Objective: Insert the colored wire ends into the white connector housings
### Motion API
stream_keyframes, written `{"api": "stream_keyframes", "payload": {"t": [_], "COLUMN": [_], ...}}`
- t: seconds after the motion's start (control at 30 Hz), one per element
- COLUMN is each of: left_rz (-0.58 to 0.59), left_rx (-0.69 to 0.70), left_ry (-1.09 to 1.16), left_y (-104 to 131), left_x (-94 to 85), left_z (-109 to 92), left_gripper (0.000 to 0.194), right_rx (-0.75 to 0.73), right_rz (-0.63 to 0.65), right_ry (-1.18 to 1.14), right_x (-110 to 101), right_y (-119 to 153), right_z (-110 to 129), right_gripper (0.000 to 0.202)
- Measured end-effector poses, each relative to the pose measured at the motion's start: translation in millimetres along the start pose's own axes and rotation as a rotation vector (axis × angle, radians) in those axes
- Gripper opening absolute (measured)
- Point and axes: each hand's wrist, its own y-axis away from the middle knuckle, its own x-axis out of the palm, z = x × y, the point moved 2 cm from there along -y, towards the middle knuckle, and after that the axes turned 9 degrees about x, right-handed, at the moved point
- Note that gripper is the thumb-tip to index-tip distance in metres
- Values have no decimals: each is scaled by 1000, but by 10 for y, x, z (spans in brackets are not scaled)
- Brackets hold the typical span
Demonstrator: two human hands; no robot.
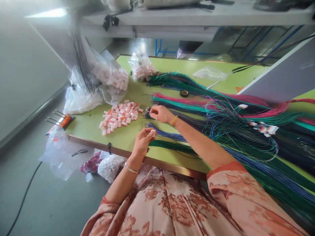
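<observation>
My left hand (143, 141), near the table's front edge, pinches a small white connector housing (153, 132) between thumb and fingertips. Just above and to its right, my right hand (161, 114) is closed at the tips of a dark wire bundle (194, 120); what its fingers hold, if anything, is too small to make out. A blue wire bundle (169, 133) lies below my right wrist, with a green bundle (172, 146) nearer to me. To the left of both hands is a loose pile of white and orange connector housings (120, 116).
Pink and teal wires (177, 100) stretch across the green table (133, 144), with a black tape roll (184, 93) behind. Bags of housings (115, 77) stand at the back left. An orange pronged fixture (66, 121) sits at the left corner. Wired connectors (267, 128) lie right.
</observation>
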Motion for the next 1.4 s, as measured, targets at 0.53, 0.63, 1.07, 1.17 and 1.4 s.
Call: {"api": "stream_keyframes", "payload": {"t": [0.53, 0.63, 1.07, 1.17, 1.4], "left_rz": [89, 88, 87, 94, 85], "left_rx": [-70, -91, -98, -66, 107], "left_ry": [280, 280, 244, 233, 138], "left_y": [-54, -57, -38, -42, -34], "left_x": [164, 201, 236, 227, 208], "left_z": [33, 43, 21, 33, 70], "left_gripper": [24, 23, 24, 27, 33], "right_rx": [135, 143, 111, 107, 75], "right_rz": [-57, -69, -162, -174, -126], "right_ry": [-376, -348, -130, -140, -267], "right_x": [-102, -50, -10, -11, 55], "right_y": [992, 1062, 1155, 1162, 1163], "right_z": [10, -60, -38, -43, -68], "right_gripper": [19, 20, 19, 18, 19]}}
